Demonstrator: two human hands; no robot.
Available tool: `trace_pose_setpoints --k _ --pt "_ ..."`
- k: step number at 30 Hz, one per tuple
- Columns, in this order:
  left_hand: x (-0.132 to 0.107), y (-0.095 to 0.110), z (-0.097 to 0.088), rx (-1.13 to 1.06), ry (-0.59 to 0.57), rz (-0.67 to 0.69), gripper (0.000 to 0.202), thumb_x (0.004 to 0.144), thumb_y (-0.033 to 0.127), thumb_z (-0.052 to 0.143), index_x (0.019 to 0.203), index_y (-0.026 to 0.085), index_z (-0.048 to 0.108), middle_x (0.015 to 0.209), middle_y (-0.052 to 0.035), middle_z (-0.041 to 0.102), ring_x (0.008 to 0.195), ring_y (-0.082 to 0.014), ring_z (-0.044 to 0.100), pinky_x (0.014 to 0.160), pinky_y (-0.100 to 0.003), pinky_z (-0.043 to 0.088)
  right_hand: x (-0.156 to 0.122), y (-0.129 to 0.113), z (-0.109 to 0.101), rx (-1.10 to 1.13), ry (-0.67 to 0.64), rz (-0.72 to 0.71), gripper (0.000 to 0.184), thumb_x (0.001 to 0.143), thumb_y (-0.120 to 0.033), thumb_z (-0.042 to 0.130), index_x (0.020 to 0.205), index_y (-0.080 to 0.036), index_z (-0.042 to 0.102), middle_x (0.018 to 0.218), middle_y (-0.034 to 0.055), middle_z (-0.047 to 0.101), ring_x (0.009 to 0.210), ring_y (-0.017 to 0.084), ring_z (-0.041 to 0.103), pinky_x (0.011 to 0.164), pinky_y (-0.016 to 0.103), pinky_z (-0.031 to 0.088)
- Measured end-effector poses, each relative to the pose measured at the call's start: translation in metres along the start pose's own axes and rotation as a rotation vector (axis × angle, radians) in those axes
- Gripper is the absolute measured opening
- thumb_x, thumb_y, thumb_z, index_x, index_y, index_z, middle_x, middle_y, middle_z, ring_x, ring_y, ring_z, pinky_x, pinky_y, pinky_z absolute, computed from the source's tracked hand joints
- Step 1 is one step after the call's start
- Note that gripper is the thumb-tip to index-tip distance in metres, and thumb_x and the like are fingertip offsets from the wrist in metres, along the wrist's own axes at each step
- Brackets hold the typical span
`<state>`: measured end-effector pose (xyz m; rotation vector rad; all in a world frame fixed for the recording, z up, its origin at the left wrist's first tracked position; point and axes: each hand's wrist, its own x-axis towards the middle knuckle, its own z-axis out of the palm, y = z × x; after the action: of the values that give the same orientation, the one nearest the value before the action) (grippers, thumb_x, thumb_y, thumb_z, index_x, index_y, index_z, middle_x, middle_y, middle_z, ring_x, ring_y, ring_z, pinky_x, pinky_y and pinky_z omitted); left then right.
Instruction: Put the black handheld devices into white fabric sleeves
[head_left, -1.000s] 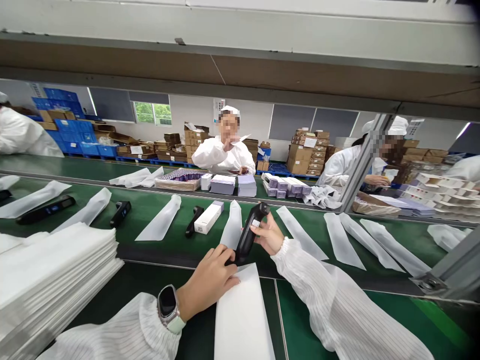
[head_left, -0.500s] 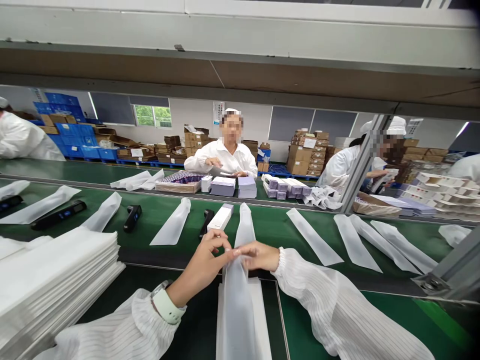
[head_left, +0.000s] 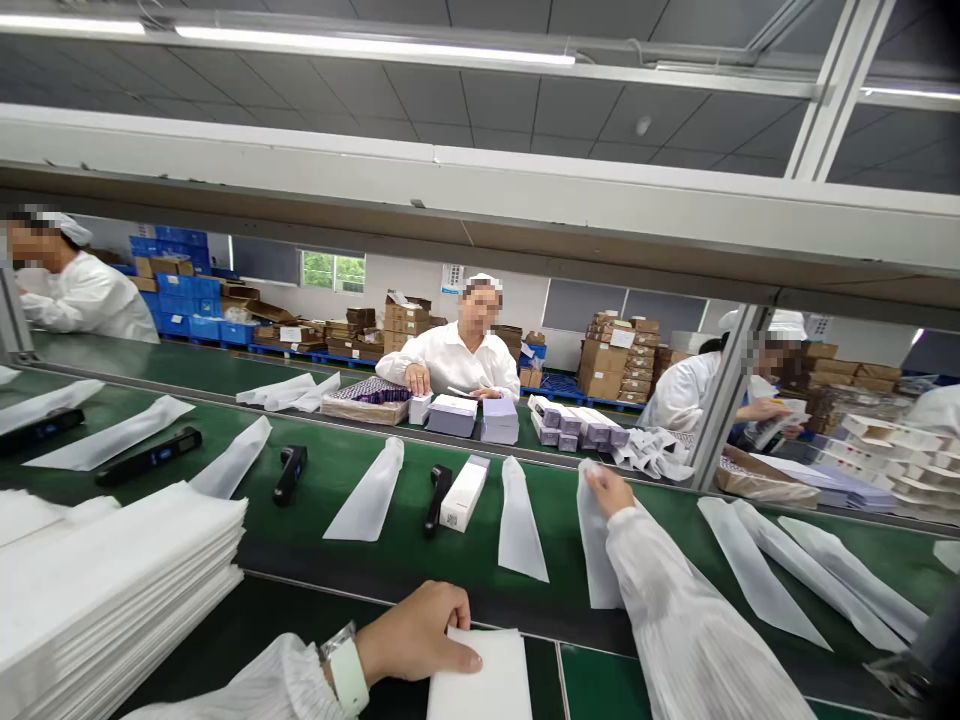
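White pouches are scattered all along this green belt, starting way over at the far left, with a couple of long black devices lying between them. Behind that end there's a co-worker in white, leaning over. Closer in, bottom left, a big fat stack of white sheets, edges pretty uneven. Next along on the belt is a smaller black device, kinda hammer-shaped.

Left hand, pale strap on the wrist, is down on a white pad at the near edge: thumb lying on top, other fingers curled by its upper left corner. Can't tell if they're actually gripping it. Beyond that hand, another black handheld sits right beside a white carton, and across the belt a person in a white cap has one hand at a small box.

Further right, one loose pouch lies flat-ish, then the right hand, its fingers pinched together on the top end of the held pouch, which is over the belt, lower end toward the near edge. Can't tell if it touches the belt. Last up, three more pouches lie at a slant past the sleeve.
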<state>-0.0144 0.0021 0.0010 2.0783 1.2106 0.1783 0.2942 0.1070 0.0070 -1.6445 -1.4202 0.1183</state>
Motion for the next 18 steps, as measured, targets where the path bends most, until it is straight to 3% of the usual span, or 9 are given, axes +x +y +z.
trace_pose_setpoints --k 2,4,7,10,14,16,18 --pt "0.003 -0.001 0.000 -0.009 0.011 -0.015 0.032 0.054 0.040 0.062 0.074 0.017 0.054 0.080 -0.0020 0.047 0.079 -0.0193 0.043 0.059 -0.024 0.032 -0.010 -0.001 0.014 -0.076 0.000 -0.011 0.029 0.069 -0.035 0.046 0.092 -0.019 0.054 0.100 0.0134 0.051 0.098 0.031 0.044 0.077 0.045 0.034" --pt "0.005 -0.002 0.001 -0.020 0.058 -0.006 0.026 0.053 0.037 0.062 0.068 0.017 0.054 0.075 -0.0004 0.047 0.075 -0.0176 0.043 0.055 -0.022 0.030 -0.022 -0.021 0.032 -0.192 -0.029 -0.092 0.035 0.071 -0.031 0.046 0.104 -0.020 0.049 0.113 0.0134 0.043 0.108 0.029 0.036 0.083 0.044 0.030" --pt "0.007 -0.004 0.004 -0.038 0.133 0.020 0.020 0.055 0.034 0.062 0.060 0.016 0.053 0.063 0.0025 0.044 0.063 -0.0138 0.042 0.049 -0.020 0.026 -0.039 -0.072 0.066 -0.349 -0.208 -0.341 0.032 0.079 -0.031 0.037 0.110 -0.023 0.044 0.104 0.0090 0.050 0.102 0.021 0.041 0.083 0.034 0.030" --pt "0.009 -0.005 0.006 -0.028 0.195 0.036 0.018 0.056 0.032 0.063 0.059 0.016 0.056 0.058 0.0034 0.044 0.058 -0.0120 0.041 0.048 -0.021 0.024 -0.056 -0.118 0.105 -0.416 -0.331 -0.506 0.034 0.080 -0.044 0.031 0.103 -0.025 0.049 0.092 0.0081 0.055 0.095 0.023 0.043 0.078 0.035 0.030" --pt "0.006 -0.005 0.007 -0.014 0.245 0.096 0.012 0.060 0.028 0.061 0.060 0.016 0.061 0.065 0.0019 0.049 0.060 -0.0116 0.045 0.052 -0.021 0.030 -0.069 -0.141 0.143 -0.587 -0.377 -0.389 0.045 0.070 -0.054 0.041 0.092 -0.018 0.057 0.087 0.0149 0.057 0.093 0.031 0.040 0.075 0.044 0.026" --pt "0.003 -0.003 0.008 0.001 0.237 0.160 0.009 0.065 0.024 0.058 0.060 0.018 0.061 0.066 0.0018 0.051 0.065 -0.0119 0.046 0.058 -0.021 0.032 -0.068 -0.138 0.151 -0.575 -0.390 -0.308 0.035 0.066 -0.042 0.053 0.089 -0.015 0.058 0.085 0.0164 0.058 0.097 0.034 0.037 0.077 0.046 0.023" --pt "-0.001 0.002 0.008 0.035 0.245 0.207 0.008 0.068 0.019 0.053 0.065 0.020 0.060 0.067 0.0024 0.053 0.070 -0.0125 0.046 0.062 -0.021 0.033 -0.064 -0.131 0.151 -0.392 -0.395 -0.208 0.024 0.064 -0.025 0.056 0.086 -0.015 0.059 0.085 0.0160 0.058 0.102 0.033 0.034 0.081 0.047 0.020"
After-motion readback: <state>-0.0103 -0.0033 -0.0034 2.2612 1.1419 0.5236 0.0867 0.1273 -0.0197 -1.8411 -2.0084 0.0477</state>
